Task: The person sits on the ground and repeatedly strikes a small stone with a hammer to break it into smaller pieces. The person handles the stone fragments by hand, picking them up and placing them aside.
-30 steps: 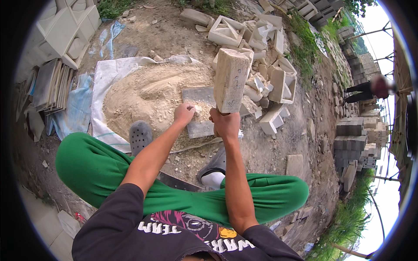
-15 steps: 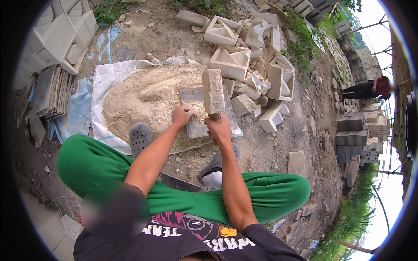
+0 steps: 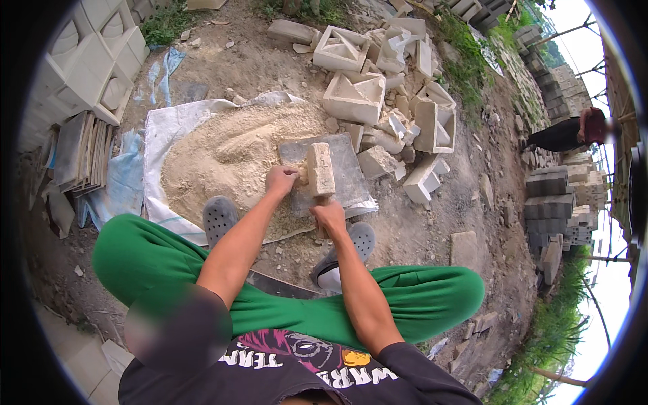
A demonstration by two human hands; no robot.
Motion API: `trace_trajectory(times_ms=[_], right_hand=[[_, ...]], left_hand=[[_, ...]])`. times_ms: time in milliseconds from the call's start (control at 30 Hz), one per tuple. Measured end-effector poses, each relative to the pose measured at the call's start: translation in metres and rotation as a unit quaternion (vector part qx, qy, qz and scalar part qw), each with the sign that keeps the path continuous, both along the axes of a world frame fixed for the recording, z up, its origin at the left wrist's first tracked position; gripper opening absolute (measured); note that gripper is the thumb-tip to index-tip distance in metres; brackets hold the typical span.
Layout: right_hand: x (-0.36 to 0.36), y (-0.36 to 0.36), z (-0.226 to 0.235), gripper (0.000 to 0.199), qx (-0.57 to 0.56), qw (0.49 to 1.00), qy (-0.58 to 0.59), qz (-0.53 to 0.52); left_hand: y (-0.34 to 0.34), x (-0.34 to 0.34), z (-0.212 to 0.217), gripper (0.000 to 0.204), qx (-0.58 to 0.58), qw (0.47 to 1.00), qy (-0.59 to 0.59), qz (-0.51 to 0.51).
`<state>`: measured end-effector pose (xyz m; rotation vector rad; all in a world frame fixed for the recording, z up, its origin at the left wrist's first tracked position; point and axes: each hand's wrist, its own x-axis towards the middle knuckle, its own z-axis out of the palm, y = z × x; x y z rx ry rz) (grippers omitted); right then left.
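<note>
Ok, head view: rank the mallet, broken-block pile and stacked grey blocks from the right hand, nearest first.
From the right hand:
1. Mallet: gripped in it.
2. Broken-block pile: ahead and to the right, beyond the dark slab.
3. Stacked grey blocks: far right, in the background.
</note>
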<state>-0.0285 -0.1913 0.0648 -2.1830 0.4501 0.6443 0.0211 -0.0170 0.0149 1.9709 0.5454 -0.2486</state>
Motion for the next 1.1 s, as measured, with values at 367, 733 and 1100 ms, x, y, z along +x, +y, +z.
trace_trajectory(times_ms=[367,733,1100], right_hand=[[0.043,0.023,0.148,0.022,0.046,0.959,-0.28,0.014],[-0.01,0.007,-0.007,0.03,-0.085,0.995,-0.056,0.013],[0.037,0.01,0.121,0.024,0.076,0.962,-0.259,-0.042]], left_hand=[[0.005,-0.006,0.003,0.017,-0.013,1.0,0.012,-0.004],[0.004,0.002,0.004,0.021,0.01,1.0,0.024,-0.004],[0.008,-0.003,0.009,0.022,0.015,0.999,0.033,-0.015]])
